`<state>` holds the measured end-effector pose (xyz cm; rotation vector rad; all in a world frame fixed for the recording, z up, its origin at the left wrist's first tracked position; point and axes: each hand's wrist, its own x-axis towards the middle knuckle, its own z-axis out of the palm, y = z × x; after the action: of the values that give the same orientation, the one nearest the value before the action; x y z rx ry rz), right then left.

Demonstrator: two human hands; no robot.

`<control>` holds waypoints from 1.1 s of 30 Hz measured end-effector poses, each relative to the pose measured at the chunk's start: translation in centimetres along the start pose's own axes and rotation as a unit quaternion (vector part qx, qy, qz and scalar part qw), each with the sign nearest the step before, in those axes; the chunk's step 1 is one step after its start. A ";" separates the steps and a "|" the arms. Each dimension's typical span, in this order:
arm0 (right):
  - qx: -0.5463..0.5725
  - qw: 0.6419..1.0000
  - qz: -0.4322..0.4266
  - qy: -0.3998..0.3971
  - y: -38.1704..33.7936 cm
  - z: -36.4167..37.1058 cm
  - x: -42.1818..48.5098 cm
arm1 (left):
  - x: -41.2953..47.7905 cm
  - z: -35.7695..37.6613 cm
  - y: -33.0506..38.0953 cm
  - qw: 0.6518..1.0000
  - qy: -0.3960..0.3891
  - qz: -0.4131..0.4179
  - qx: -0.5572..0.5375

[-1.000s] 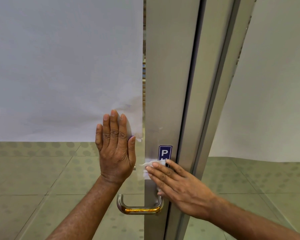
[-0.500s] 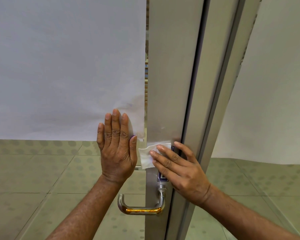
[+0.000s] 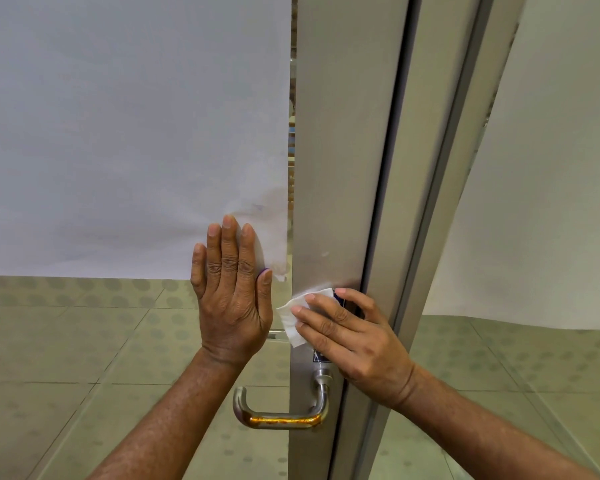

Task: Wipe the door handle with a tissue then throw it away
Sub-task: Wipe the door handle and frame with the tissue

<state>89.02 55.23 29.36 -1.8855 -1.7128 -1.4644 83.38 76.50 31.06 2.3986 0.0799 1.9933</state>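
White tissue [image 3: 293,318] pressed flat against the brushed-metal door stile [image 3: 340,168], pinned there under the spread fingers of the right hand [image 3: 352,344], near the stile's left edge and over a small blue sign [image 3: 339,299] almost wholly hidden beneath. Left hand [image 3: 231,303] laid open and flat on the frosted glass panel [image 3: 118,133] just beside, grasping nothing, apparently bracing the door. Steel lever handle [image 3: 281,415] well below the tissue, untouched, with an orange-brown stain along its horizontal bar. Judged as a wipe of the stile above the handle, with the handle itself yet to be cleaned. Best done by sliding the tissue down, wrapping it around the bar and rubbing along the stained length with firm pressure, door held steady throughout. No bin seen anywhere.
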 end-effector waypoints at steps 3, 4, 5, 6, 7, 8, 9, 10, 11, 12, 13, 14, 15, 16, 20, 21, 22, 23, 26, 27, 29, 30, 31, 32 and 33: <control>-0.014 0.999 -0.015 -0.034 -0.1 0.0 -0.7 | 0.0 0.0 0.0 1.000 0.000 0.000 -0.002; -0.017 0.999 -0.017 -0.045 -0.2 0.0 -1.0 | 0.0 0.0 0.0 1.000 0.001 0.000 -0.002; -0.021 0.998 -0.019 -0.057 -0.3 0.0 -1.3 | 0.0 -0.1 0.0 1.000 0.001 -0.002 -0.002; -0.025 0.997 -0.024 -0.070 -0.4 0.0 -1.6 | 0.0 0.0 0.0 1.000 0.000 -0.003 -0.002; -0.028 0.996 -0.031 -0.082 -0.5 0.0 -1.9 | 0.0 0.0 0.0 1.000 0.000 -0.004 -0.003; -0.031 0.994 -0.038 -0.095 -0.6 -0.1 -2.3 | 0.0 -0.1 0.0 1.000 -0.001 -0.005 -0.003; -0.035 0.993 -0.044 -0.108 -0.6 -0.1 -2.5 | 0.0 -0.1 0.0 1.000 -0.001 -0.004 -0.003; -0.040 0.991 -0.049 -0.122 -0.7 -0.1 -2.8 | 0.0 -0.1 0.0 1.000 -0.002 -0.004 -0.003; -0.045 0.989 -0.053 -0.132 -0.6 -0.2 -2.9 | 0.0 -0.1 0.0 1.000 -0.001 -0.003 -0.003; -0.051 0.988 -0.056 -0.136 -0.5 -0.3 -3.0 | 0.0 -0.1 0.0 1.000 -0.001 -0.002 -0.003; -0.056 0.988 -0.055 -0.133 -0.3 -0.4 -2.8 | 0.0 -0.1 0.0 1.000 0.000 -0.001 -0.003; -0.061 0.989 -0.049 -0.124 0.0 -0.6 -2.5 | 0.0 -0.1 0.0 1.000 0.001 -0.001 -0.002; -0.067 0.990 -0.040 -0.114 0.3 -0.7 -2.1 | 0.0 -0.1 0.1 1.000 0.002 -0.001 -0.001; -0.071 0.991 -0.030 -0.105 0.6 -0.8 -1.7 | 0.1 -0.1 0.1 1.000 0.002 -0.002 0.000; -0.069 0.992 -0.019 -0.105 0.9 -1.1 -1.3 | 0.1 -0.2 0.1 1.000 0.001 -0.003 -0.002; -0.069 0.991 -0.026 -0.114 0.6 -1.1 -1.6 | 0.1 -0.2 0.1 1.000 0.001 -0.003 -0.002; -0.067 0.989 -0.036 -0.127 0.3 -1.0 -1.9 | 0.1 -0.2 0.1 1.000 0.001 -0.004 -0.002; -0.065 0.986 -0.047 -0.143 -0.1 -0.8 -2.3 | 0.1 -0.2 0.1 1.000 0.001 -0.004 -0.002; -0.061 0.983 -0.055 -0.166 -1.0 0.0 -3.0 | 0.0 -0.1 0.0 1.000 0.002 -0.002 -0.003; -0.054 0.986 -0.046 -0.153 -1.1 0.3 -3.0 | 0.0 -0.1 -0.1 1.000 0.003 -0.002 -0.002; -0.046 0.992 -0.032 -0.117 -1.1 0.6 -2.8 | 0.0 0.0 0.0 1.000 0.005 0.000 -0.002; -0.046 0.993 -0.029 -0.103 -1.0 0.7 -2.6 | 0.0 0.0 0.0 1.000 0.006 0.001 -0.001; -0.046 0.994 -0.027 -0.094 -1.0 0.8 -2.4 | 0.0 0.0 0.0 1.000 0.006 0.000 -0.001; -0.046 0.994 -0.028 -0.091 -0.9 0.8 -2.2 | 0.1 0.0 0.0 1.000 0.005 -0.001 0.000; -0.044 0.994 -0.029 -0.092 -0.8 0.7 -2.1 | 0.1 0.0 -0.1 1.000 0.005 -0.002 0.000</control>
<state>89.06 54.65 27.09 -2.0927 -1.8250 -1.4494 83.43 76.56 31.10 2.3872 0.0854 2.0043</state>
